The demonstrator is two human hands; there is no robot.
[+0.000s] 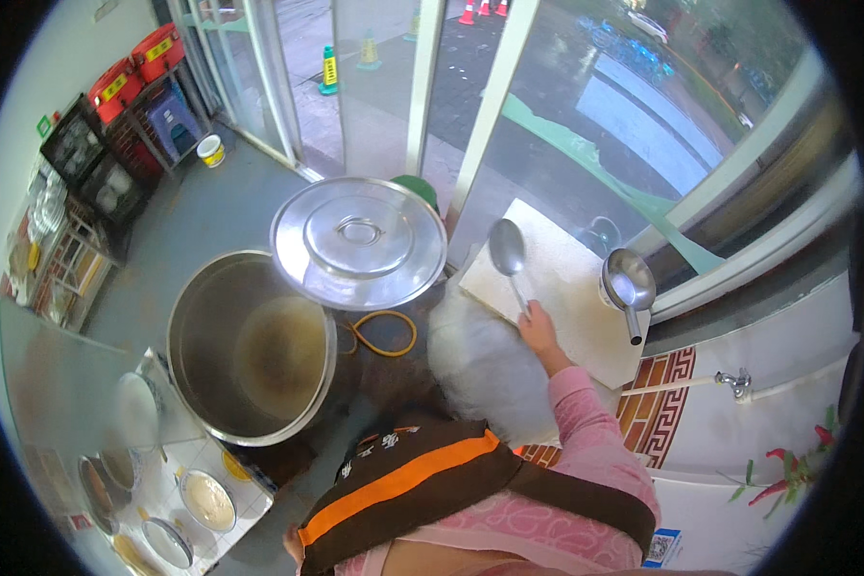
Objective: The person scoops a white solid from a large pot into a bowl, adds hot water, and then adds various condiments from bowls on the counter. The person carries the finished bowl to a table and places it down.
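Note:
My right hand [538, 333] grips the handle of a large metal ladle [507, 248]. Its broad oval bowl points away from me over a white board [574, 306]. A steel saucepan or dipper with a tubular handle [628, 279] rests at the board's right corner. Only a sliver of my left hand [293, 545] shows beside the brown apron [410, 497], so its fingers are hidden. Ahead and to the left stands a big metal pot [250, 349] with cloudy brownish liquid inside. A round metal lid [358, 241] with a loop handle sits just beyond the pot's right rim.
A tiled counter [187, 455] at lower left carries several bowls, one with pale paste [209, 500]. A yellow hose [385, 335] loops beside the pot. Glass doors [374, 93] stand ahead; a wall tap [734, 384] is at right. Two red tubs [115, 90] sit on a far-left rack.

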